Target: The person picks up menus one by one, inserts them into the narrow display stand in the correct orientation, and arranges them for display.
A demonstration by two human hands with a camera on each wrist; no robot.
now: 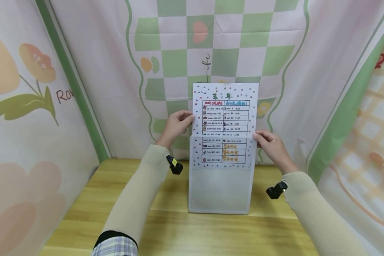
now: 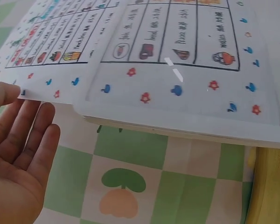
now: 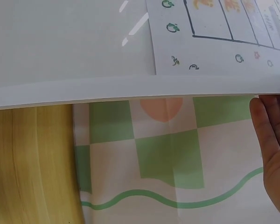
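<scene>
A hand-drawn menu sheet (image 1: 225, 106) with a ruled table and coloured dots stands partway inside a translucent plastic sleeve (image 1: 220, 188), whose bottom edge rests on the wooden table (image 1: 115, 199). My left hand (image 1: 177, 124) pinches the sheet's left edge above the sleeve's mouth. My right hand (image 1: 270, 142) grips the sleeve's top right corner. In the left wrist view the left hand (image 2: 18, 154) lies palm up beside the sheet (image 2: 60, 42) and the sleeve (image 2: 186, 93). The right wrist view has the right hand's fingers (image 3: 275, 144) just below the sleeve (image 3: 60, 42) with the sheet (image 3: 214, 23) in it.
Cloth panels with green checks and flowers (image 1: 211, 46) hang close behind and on both sides of the table. Small black cameras sit on my left wrist (image 1: 175, 165) and my right wrist (image 1: 276, 190). Bare wood (image 3: 28, 163) runs under the sleeve toward me.
</scene>
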